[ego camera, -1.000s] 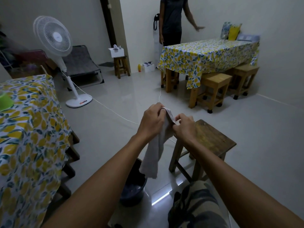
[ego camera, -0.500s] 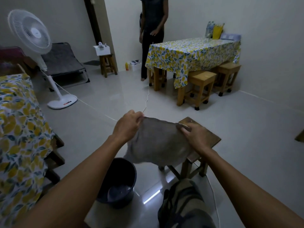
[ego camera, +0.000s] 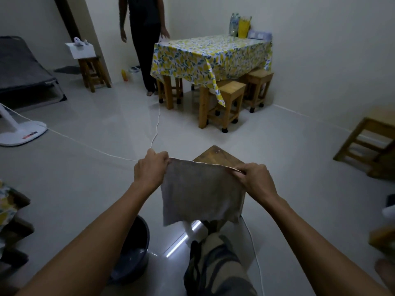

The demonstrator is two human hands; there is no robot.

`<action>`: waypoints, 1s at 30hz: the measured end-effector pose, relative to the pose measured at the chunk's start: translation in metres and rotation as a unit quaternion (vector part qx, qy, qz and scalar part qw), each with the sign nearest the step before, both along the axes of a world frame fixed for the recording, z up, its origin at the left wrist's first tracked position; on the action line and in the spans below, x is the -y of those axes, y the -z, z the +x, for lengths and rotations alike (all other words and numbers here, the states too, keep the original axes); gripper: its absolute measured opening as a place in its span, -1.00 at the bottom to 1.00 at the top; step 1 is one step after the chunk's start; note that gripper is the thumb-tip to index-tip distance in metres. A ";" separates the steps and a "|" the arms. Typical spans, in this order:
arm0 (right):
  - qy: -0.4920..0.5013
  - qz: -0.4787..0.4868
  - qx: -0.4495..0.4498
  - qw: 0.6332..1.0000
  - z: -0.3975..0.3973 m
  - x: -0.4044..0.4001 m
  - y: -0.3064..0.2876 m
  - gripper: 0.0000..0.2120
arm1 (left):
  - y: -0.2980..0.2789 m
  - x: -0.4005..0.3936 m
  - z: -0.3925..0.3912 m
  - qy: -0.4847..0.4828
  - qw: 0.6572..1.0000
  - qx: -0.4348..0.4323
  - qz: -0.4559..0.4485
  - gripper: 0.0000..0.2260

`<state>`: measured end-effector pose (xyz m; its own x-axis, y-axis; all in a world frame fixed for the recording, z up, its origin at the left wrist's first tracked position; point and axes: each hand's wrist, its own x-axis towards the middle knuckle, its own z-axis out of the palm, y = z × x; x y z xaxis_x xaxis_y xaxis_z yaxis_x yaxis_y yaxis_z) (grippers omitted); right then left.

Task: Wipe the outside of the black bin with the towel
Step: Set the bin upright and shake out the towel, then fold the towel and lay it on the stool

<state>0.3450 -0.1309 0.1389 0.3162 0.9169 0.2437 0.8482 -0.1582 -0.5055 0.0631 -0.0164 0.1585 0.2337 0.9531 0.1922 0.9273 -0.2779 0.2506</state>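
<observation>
A grey towel (ego camera: 201, 193) hangs spread flat in front of me, stretched by its top edge. My left hand (ego camera: 150, 169) pinches its upper left corner and my right hand (ego camera: 253, 178) pinches its upper right corner. The black bin (ego camera: 134, 251) stands on the floor at the lower left, mostly hidden under my left forearm, with something pale inside it. The towel is above and to the right of the bin, not touching it.
A wooden stool (ego camera: 218, 155) stands right behind the towel. A white cord (ego camera: 85, 145) runs across the floor to a fan base (ego camera: 23, 135). A person (ego camera: 147, 39) stands by a lemon-print table (ego camera: 211, 54) with stools. Another stool (ego camera: 367, 142) is at right. My camouflage-clad knee (ego camera: 215, 265) is below.
The towel went from bunched between my two hands to spread wide and flat. My hands moved apart. The view swung to the right, and the person at the back shifted.
</observation>
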 end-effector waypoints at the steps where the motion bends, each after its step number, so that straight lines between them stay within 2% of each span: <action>1: -0.001 -0.001 -0.001 1.000 0.001 -0.002 0.004 -0.76 | 0.006 -0.002 0.005 -0.024 0.999 0.031 -0.019 -0.75; 4: 0.011 0.001 0.010 1.000 -0.001 -0.006 0.016 -0.71 | 0.020 -0.008 0.018 -0.072 0.989 0.113 -0.055 -0.77; 9: 0.020 -0.007 -0.001 1.000 -0.005 -0.011 0.028 -0.64 | 0.029 -0.016 0.028 -0.112 0.972 0.177 -0.109 -0.77; 11: 0.027 -0.005 -0.011 1.000 -0.006 -0.011 0.031 -0.62 | 0.030 -0.016 0.031 -0.114 0.952 0.249 -0.138 -0.77; 14: 0.045 0.010 -0.040 0.998 -0.009 -0.011 0.037 -0.62 | 0.033 -0.017 0.037 -0.114 0.900 0.369 -0.202 -0.80; 15: 0.046 0.009 -0.049 0.998 -0.011 -0.010 0.039 -0.63 | 0.035 -0.018 0.037 -0.113 0.898 0.371 -0.207 -0.81; 19: 0.028 -0.011 -0.079 0.996 -0.017 -0.004 0.053 -0.64 | 0.058 -0.033 0.034 -0.098 0.933 0.290 -0.187 -0.82; 24: 0.037 -0.004 -0.102 0.994 -0.006 -0.013 0.062 -0.59 | 0.069 -0.050 0.041 -0.084 0.926 0.336 -0.152 -0.84; 30: 0.078 0.008 -0.117 0.990 0.027 -0.053 0.075 -0.54 | 0.063 -0.092 0.101 -0.072 0.941 0.325 -0.063 -0.81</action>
